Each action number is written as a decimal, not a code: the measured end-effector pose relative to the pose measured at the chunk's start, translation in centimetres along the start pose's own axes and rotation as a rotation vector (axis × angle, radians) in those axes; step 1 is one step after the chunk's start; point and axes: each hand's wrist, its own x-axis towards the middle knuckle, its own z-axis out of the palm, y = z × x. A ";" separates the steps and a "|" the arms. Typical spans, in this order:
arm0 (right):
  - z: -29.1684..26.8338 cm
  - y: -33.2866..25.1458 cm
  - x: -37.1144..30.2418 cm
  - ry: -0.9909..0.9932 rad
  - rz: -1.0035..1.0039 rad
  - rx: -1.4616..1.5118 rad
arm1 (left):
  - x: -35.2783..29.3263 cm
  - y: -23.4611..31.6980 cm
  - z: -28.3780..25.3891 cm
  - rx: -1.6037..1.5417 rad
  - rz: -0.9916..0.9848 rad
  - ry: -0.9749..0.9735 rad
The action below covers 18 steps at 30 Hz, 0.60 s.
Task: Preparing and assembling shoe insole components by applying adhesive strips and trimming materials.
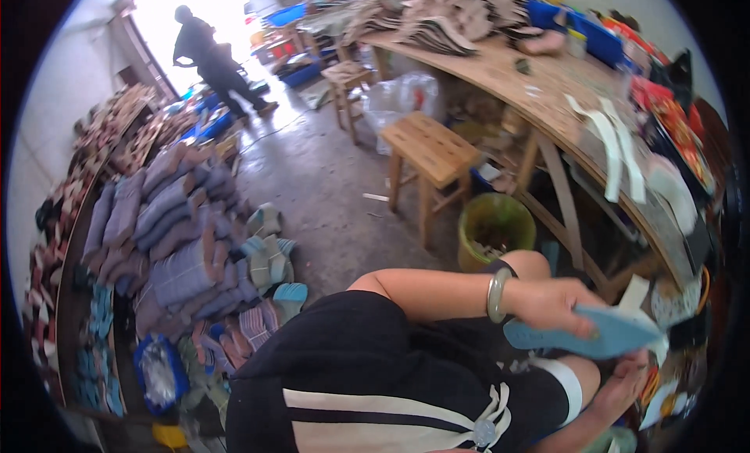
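A flat, light blue shoe sole (pixel 547 337) is gripped in my left hand (pixel 555 304), thumb on its upper face and the other fingers partly hidden. A pale bangle (pixel 497 295) circles that wrist. Lower right, my right hand (pixel 627 377) sits just below the sole's pointed end, its fingers bent. A small whitish piece (pixel 661 350) shows by that end; whether the right fingers hold it or the sole's edge cannot be made out. Both hands are at my right side, beside my knee.
A wooden stool (pixel 433 147) and a green bin (pixel 497 226) with scraps stand ahead. The long workbench (pixel 500 74) at right carries white strips (pixel 609 152) and stacked curved pieces (pixel 461 19). Bundled soles (pixel 176 242) pile up at left. A person (pixel 211 58) stands by the bright doorway.
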 end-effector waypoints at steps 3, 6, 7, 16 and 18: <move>6.1 -0.7 1.8 -0.305 0.158 0.370 | -2.0 0.7 -0.1 0.158 0.148 -0.076; 9.6 -1.8 3.1 -0.200 0.209 0.582 | -3.2 0.4 -1.2 0.149 0.064 -0.017; 9.7 -1.6 3.3 -0.250 0.203 0.539 | -3.4 0.1 -1.5 0.126 0.020 0.008; 6.5 3.6 3.4 -0.341 0.094 0.462 | -3.8 -0.9 -1.8 0.255 0.024 -0.081; 5.5 3.4 3.7 -0.219 0.050 0.428 | -3.3 -1.4 -1.0 0.239 0.106 -0.007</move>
